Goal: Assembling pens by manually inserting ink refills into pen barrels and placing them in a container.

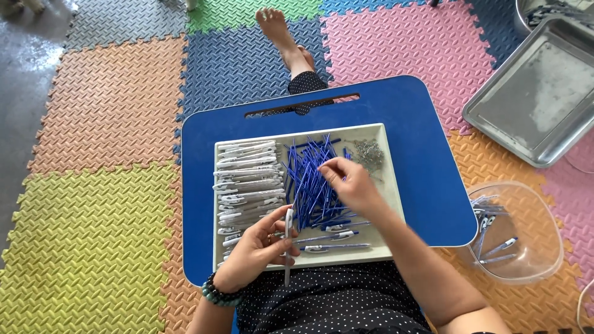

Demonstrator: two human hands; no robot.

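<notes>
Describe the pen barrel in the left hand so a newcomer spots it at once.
Start at the blue lap desk and the white tray on it. At the tray's near edge, the left hand holds one white barrel upright. Unlike the white barrels lying flat in rows, it stands on end, alone, beside the blue refills.

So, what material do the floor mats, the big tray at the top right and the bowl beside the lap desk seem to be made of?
The floor mats look like soft foam: matte, ridged, with interlocking toothed edges. The big tray looks like metal, probably steel: grey, dull sheen, rolled rim. The bowl looks like clear plastic, since the pens and mat show through it; glass cannot be excluded.
</notes>
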